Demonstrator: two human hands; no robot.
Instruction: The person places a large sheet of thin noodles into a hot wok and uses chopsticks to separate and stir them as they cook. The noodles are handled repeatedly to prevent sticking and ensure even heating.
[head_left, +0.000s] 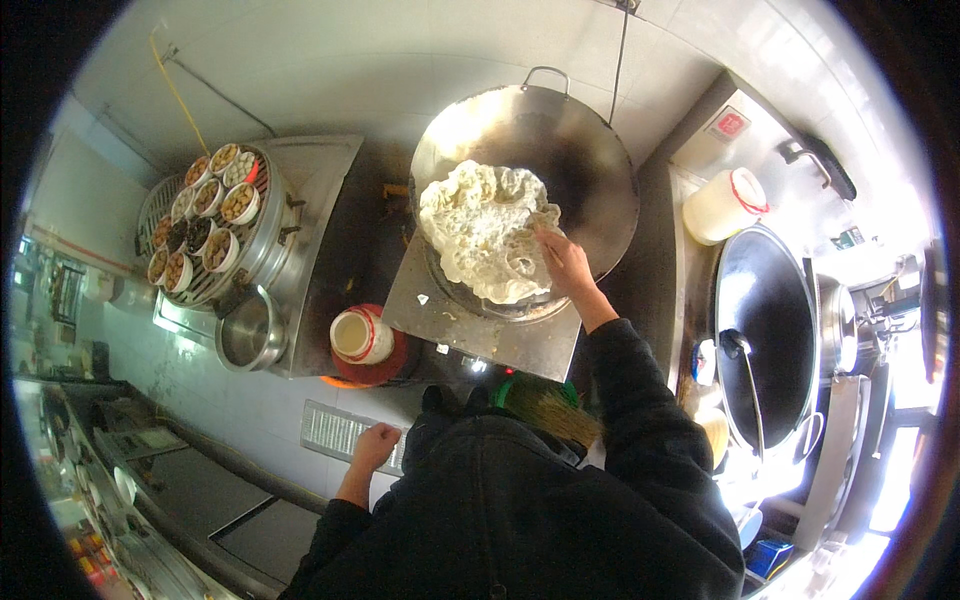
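Note:
A large metal wok (592, 172) with a loop handle at its back rim stands before me on a steel stove top (487, 330). Over its near left part spreads a pale, blistered sheet (480, 225), wrinkled and partly see-through; its material is uncertain. My right hand (564, 262) has its fingers closed on the right edge of this sheet, and the fingertips are partly hidden. Low at my left side, my left hand (377, 444) is curled with nothing visible in it, above a floor grate (330, 431).
Several small filled bowls (208, 196) stand on a round steamer (262, 259) at left, with a steel bowl (251, 334) beside it. A white tub (360, 337) is left of the stove. At right are another wok (765, 315) and a plastic jar (724, 206). A broom (551, 412) lies below.

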